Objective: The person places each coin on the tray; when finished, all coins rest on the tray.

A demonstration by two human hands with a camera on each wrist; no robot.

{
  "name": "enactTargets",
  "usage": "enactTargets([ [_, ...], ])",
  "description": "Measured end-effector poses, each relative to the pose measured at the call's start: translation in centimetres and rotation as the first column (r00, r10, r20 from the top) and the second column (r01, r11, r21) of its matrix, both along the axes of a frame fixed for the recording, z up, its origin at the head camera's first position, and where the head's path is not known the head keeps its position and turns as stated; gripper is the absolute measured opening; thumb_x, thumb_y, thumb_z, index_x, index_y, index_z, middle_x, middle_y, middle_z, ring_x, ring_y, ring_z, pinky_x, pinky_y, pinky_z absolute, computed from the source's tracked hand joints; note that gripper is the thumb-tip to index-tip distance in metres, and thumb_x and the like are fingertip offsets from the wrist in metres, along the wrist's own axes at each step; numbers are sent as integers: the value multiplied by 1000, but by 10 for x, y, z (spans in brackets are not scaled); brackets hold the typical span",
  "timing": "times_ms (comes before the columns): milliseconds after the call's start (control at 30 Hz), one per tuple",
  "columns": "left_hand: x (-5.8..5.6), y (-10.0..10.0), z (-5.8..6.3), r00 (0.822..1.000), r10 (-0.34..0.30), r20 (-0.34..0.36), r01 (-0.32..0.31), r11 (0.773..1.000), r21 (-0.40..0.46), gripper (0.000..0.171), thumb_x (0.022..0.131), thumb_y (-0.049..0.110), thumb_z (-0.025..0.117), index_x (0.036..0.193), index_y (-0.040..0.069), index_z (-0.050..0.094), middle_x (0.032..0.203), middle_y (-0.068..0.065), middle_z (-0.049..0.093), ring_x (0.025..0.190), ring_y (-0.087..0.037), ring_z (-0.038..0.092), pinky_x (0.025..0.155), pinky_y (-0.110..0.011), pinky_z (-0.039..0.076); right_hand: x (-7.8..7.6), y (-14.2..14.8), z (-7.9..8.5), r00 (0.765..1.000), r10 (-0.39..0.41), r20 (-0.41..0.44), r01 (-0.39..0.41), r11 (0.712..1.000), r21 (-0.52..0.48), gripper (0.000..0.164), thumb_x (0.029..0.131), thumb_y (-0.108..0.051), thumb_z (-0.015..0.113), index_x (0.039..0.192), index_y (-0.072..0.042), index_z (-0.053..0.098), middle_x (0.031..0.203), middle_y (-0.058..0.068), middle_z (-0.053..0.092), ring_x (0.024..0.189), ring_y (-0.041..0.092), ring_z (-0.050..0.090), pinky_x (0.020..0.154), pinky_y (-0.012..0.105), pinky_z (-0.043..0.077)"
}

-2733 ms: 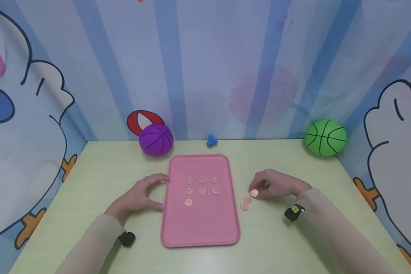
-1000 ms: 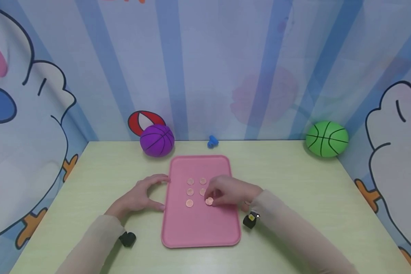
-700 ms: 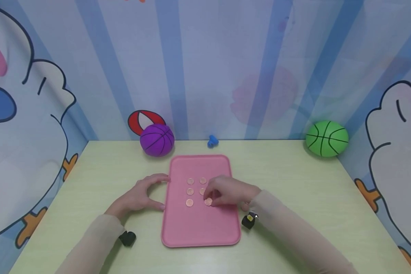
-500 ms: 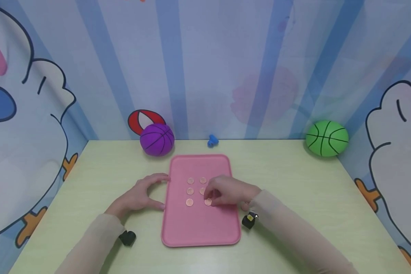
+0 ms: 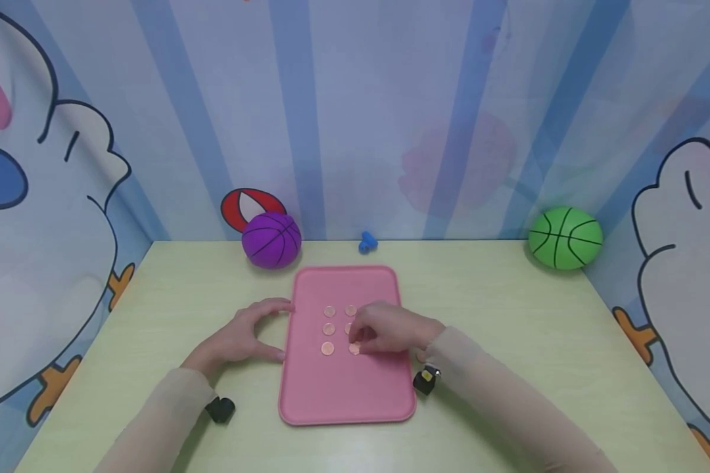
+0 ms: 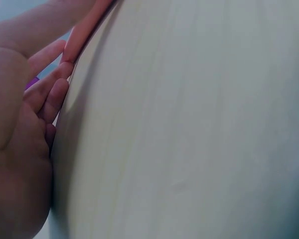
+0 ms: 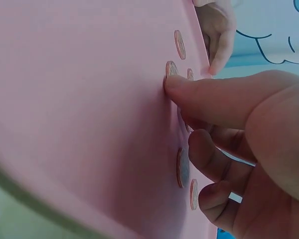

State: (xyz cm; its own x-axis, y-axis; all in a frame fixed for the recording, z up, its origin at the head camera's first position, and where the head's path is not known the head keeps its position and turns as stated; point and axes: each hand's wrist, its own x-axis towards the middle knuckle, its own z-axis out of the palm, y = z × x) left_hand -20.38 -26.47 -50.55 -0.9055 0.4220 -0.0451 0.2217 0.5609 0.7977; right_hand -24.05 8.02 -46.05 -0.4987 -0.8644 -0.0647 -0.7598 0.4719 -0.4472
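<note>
Copper-coloured coins lie in rows on a pink tray point(image 5: 346, 394); one coin point(image 5: 328, 349) is at the near end of the left column. My right hand point(image 5: 390, 326) reaches over the tray's right side and pinches another coin point(image 5: 354, 349), level with that one. In the right wrist view the thumb point(image 7: 214, 94) presses on this coin's point(image 7: 171, 68) face, right at the tray surface. Part of the right column of coins is hidden under the hand. My left hand point(image 5: 236, 336) rests at the tray's left edge, thumb and fingertips spread apart against the rim.
Just right of the tray, a coin point(image 5: 421, 357) shows partly behind the right wrist. A purple ball point(image 5: 271, 240), a small blue object point(image 5: 367, 242) and a green ball point(image 5: 565, 238) stand along the table's back edge, before a striped cloth backdrop point(image 5: 367, 118).
My right hand took a coin from the table right of the tray and brought it left onto the tray, then slid it slightly further left. The left hand stayed at the rim.
</note>
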Motion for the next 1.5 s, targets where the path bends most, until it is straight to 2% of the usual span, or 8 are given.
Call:
enactTargets([
  [167, 0, 0, 0, 1000, 3, 1, -3, 1000, -1, 96, 67, 41, 99, 151, 34, 54, 165, 4, 41, 151, -33, 35, 123, -74, 12, 0, -4, 0, 999, 10, -37, -9, 1000, 6, 11, 92, -17, 82, 103, -16, 81, 92, -10, 71, 84, 6, 62, 82, 21, 54],
  [367, 0, 1, 1, 1000, 2, -2, -2, 1000, -13, 97, 67, 41, 99, 152, 32, 54, 165, 3, 41, 151, -33, 35, 124, -73, 5, 1, -6, 2, 999, 16, -40, -16, 1000, -3, 12, 91, -14, 82, 103, -13, 81, 93, -8, 73, 85, 7, 64, 84, 22, 55],
  [667, 0, 0, 1, 1000, -6, -18, 6, 1000, 0, 93, 69, 37, 99, 152, 29, 55, 165, 0, 43, 149, -36, 37, 122, -74, 15, -1, -8, 0, 999, 12, -34, -12, 1000, 6, 14, 90, -16, 83, 104, -15, 82, 93, -10, 73, 85, 5, 63, 83, 21, 55],
  [867, 0, 0, -1, 999, -18, -34, 19, 1000, 14, 92, 70, 36, 98, 151, 28, 55, 164, -1, 44, 147, -35, 39, 122, -73, 17, -3, -3, 0, 1000, -19, 10, 19, 999, -28, 13, 91, -23, 84, 103, -18, 81, 93, -11, 72, 85, 7, 64, 81, 22, 55],
  [1067, 0, 0, 0, 999, -24, -34, 24, 999, 21, 91, 71, 35, 98, 151, 27, 56, 164, -2, 44, 147, -36, 39, 121, -74, 20, -8, 18, 9, 996, -29, 82, 38, 993, -112, 15, 92, -17, 82, 106, -14, 79, 97, -5, 72, 86, 13, 65, 80, 26, 58],
  [1300, 0, 1, 0, 999, -23, -27, 24, 1000, 18, 93, 70, 35, 99, 152, 27, 55, 164, -1, 43, 151, -36, 35, 123, -72, 18, -13, 50, 21, 986, -83, 146, 102, 986, -132, 15, 94, -16, 80, 108, -13, 79, 100, -2, 74, 87, 11, 66, 81, 31, 60],
  [1500, 0, 2, 1, 999, -24, -26, 25, 999, 34, 91, 71, 33, 98, 151, 24, 56, 164, -4, 43, 151, -38, 34, 123, -73, 18, -19, 84, 19, 977, -124, 175, 148, 981, -129, 14, 96, -13, 75, 109, -13, 79, 102, -5, 75, 87, 11, 67, 79, 29, 59],
])
